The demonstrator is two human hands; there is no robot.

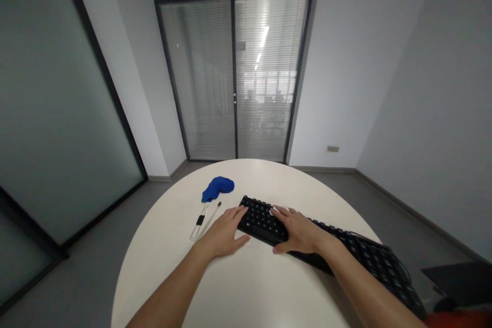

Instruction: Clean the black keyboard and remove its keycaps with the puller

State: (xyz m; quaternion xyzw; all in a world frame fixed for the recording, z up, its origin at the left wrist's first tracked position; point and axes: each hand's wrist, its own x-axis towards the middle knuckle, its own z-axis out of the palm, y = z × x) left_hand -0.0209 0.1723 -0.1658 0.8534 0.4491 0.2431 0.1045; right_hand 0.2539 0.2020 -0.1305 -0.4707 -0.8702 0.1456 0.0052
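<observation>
A long black keyboard [265, 224] lies at a slant across the round table, its far left end beside my left hand. My left hand [226, 233] rests at that end, its fingers reaching the keyboard's edge and its thumb apart near the front side. Over the keys lies my right hand [298, 230], fingers stretched forward and thumb at the front edge. Small white patches show by its fingertips; I cannot make out what they are. My right forearm covers part of the keyboard.
Left of the keyboard are a crumpled blue cloth-like piece [218, 188], a black clip with wire loops [200, 219] and a thin stick with a dark tip [214, 212]. The pale tabletop [246, 287] has a curved edge. A dark flat object [459, 282] stands at the lower right.
</observation>
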